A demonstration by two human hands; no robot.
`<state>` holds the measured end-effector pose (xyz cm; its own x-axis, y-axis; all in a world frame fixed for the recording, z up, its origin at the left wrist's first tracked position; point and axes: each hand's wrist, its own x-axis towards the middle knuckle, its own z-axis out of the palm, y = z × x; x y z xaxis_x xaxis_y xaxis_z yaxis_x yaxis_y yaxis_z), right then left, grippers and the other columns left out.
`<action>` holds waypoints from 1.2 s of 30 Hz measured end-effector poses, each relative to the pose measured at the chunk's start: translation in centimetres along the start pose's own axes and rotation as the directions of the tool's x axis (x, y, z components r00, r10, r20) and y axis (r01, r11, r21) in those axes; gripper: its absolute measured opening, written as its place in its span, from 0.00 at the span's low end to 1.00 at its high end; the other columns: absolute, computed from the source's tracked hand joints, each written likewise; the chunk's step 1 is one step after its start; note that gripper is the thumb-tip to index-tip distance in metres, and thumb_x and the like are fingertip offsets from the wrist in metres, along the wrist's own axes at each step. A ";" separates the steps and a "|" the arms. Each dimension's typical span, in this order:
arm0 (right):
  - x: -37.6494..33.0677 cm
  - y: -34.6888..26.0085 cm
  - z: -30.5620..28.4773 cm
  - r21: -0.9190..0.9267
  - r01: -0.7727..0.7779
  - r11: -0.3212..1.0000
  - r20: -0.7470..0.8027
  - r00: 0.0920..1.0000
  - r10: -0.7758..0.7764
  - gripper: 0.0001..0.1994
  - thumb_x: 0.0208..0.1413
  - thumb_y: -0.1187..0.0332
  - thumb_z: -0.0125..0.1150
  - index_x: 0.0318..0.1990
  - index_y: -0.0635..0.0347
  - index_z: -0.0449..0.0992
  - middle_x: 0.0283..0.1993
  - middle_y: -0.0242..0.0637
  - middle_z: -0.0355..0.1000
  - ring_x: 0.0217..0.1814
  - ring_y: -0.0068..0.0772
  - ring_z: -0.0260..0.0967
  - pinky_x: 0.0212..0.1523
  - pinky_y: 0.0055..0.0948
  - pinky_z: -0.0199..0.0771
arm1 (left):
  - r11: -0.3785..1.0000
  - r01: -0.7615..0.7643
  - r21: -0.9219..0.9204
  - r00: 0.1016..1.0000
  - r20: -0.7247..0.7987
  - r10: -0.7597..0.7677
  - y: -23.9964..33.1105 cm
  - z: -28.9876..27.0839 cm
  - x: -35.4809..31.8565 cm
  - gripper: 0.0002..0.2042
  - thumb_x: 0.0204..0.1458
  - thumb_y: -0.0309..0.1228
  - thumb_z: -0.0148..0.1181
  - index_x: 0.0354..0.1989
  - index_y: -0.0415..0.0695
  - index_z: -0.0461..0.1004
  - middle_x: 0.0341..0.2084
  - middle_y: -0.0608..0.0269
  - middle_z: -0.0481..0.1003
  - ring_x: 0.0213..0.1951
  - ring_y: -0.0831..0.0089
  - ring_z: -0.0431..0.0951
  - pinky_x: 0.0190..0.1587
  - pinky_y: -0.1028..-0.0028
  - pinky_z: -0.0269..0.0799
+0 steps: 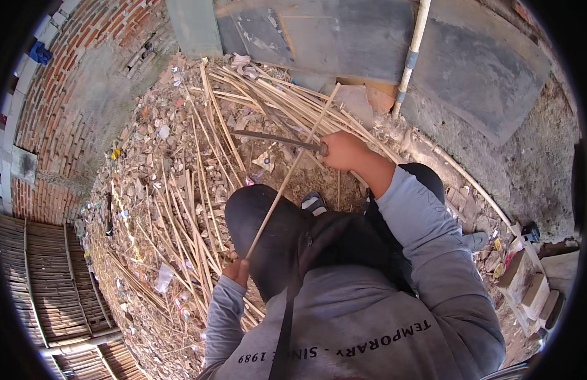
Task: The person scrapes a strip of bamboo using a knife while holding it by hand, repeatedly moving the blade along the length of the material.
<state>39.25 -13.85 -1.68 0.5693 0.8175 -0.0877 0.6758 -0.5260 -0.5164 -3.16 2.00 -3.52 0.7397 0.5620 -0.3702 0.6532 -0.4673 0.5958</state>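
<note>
Low at the left, my left hand (237, 271) is closed round the near end of a long, thin bamboo strip (272, 206). The strip slants up and to the right, past my dark-clad knee. My right hand (345, 151) grips the handle of a long-bladed knife (274, 137), whose blade points left. Close to the handle the blade and the strip cross; I cannot tell how deep the edge sits, if at all. Beyond my right hand lies a pile of pale bamboo strips (293, 101).
More loose bamboo strips (189, 221) lie on the littered ground to the left. A brick wall (72, 95) stands at the far left, a slatted bamboo panel (49, 272) below it. Grey boards (369, 31) and an upright pipe (410, 60) are at the back. Wooden blocks (535, 294) sit at right.
</note>
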 end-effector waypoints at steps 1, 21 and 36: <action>-0.6 -1.3 0.3 -0.021 0.040 0.999 0.035 0.999 -0.039 0.16 0.43 0.59 0.65 0.37 0.58 0.78 0.34 0.48 0.75 0.40 0.52 0.73 0.41 0.45 0.73 | 1.000 0.016 0.006 1.000 0.022 -0.016 -0.6 0.1 0.0 0.24 0.63 0.48 0.38 0.36 0.38 0.73 0.21 0.46 0.72 0.26 0.49 0.75 0.31 0.60 0.67; 0.4 0.6 0.0 0.051 -0.051 0.997 0.076 0.996 0.047 0.12 0.40 0.65 0.58 0.34 0.57 0.78 0.32 0.47 0.75 0.40 0.51 0.73 0.41 0.44 0.73 | 0.972 0.002 0.236 0.986 -0.163 0.038 2.9 1.0 0.1 0.24 0.62 0.49 0.39 0.37 0.39 0.74 0.22 0.39 0.74 0.30 0.39 0.75 0.32 0.51 0.69; 0.9 1.5 0.2 -0.002 0.002 1.000 0.125 0.992 -0.002 0.12 0.38 0.63 0.61 0.31 0.58 0.78 0.30 0.48 0.75 0.35 0.52 0.73 0.36 0.44 0.73 | 0.985 0.018 -0.173 0.999 -0.032 -0.024 2.1 -0.3 0.3 0.26 0.62 0.52 0.42 0.27 0.40 0.70 0.16 0.70 0.65 0.21 0.78 0.64 0.24 0.74 0.59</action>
<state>40.69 -13.84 -2.69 0.5048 0.8414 -0.1929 0.6780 -0.5248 -0.5148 -1.58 1.39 -2.21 0.7183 0.5945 -0.3615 0.6286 -0.3320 0.7033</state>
